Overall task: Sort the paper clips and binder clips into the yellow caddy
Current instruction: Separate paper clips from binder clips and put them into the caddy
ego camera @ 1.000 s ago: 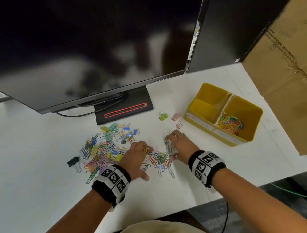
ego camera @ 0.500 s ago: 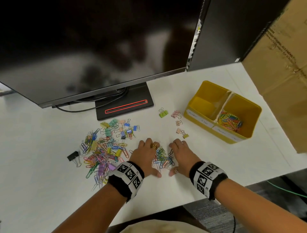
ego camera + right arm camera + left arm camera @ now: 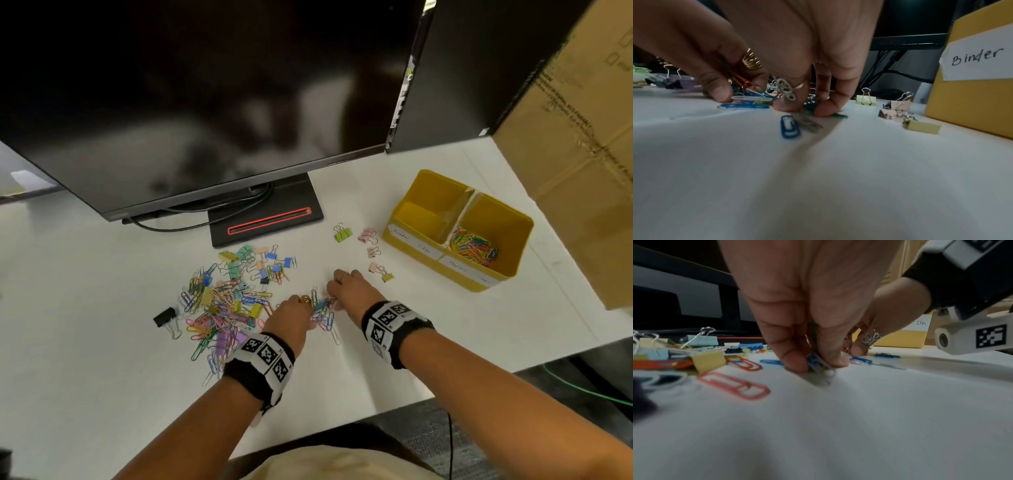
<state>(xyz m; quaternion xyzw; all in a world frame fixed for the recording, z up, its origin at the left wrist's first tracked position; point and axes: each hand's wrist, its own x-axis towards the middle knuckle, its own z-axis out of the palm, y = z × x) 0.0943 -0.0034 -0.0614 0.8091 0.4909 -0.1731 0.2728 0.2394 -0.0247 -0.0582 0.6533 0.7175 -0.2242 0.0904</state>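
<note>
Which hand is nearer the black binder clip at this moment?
Left. The left hand works at the edge of the main pile, with the black binder clip on the pile's far left side. The right hand is farther right, toward the yellow caddy.

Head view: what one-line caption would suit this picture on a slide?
Both hands, left and right, gather paper clips on a white desk beside a yellow caddy.

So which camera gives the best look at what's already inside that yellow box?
The head view: it looks down into the yellow caddy, showing paper clips in one compartment and the other bare. Each wrist view shows only the outside wall with labels.
</note>
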